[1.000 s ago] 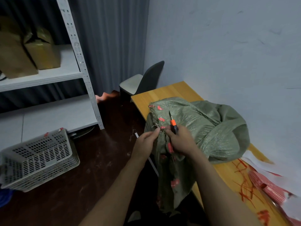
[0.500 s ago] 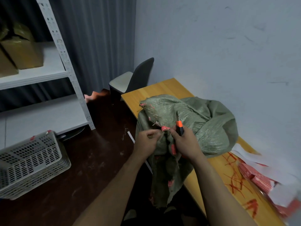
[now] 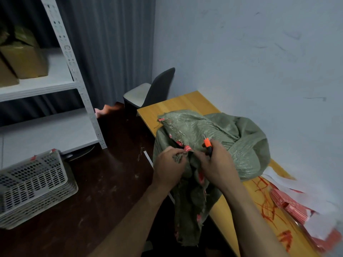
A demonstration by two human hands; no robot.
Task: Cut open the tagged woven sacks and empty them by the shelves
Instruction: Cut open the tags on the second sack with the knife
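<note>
A green woven sack (image 3: 239, 145) with red tags along its sewn edge lies on the wooden table (image 3: 187, 104) and droops over its near side toward the floor. My left hand (image 3: 169, 167) pinches the sack's stitched edge beside a red tag (image 3: 187, 148). My right hand (image 3: 218, 164) grips a small cutter (image 3: 207, 143) with an orange collar and black handle, its blade pointing up, and also holds a fold of the sack. Both hands meet at the seam.
White metal shelves (image 3: 74, 71) stand at the left with brown wrapped parcels (image 3: 24, 58) on them. Stacked grey perforated baskets (image 3: 31, 186) sit on the dark floor. A dark chair (image 3: 152, 91) stands behind the table. Red packets and white paper (image 3: 297, 201) lie at the table's right.
The view has shifted slightly. My hands stay at the seam; the left hand has pulled the stitched edge a little to the left, and the cutter sits a bit further right.
</note>
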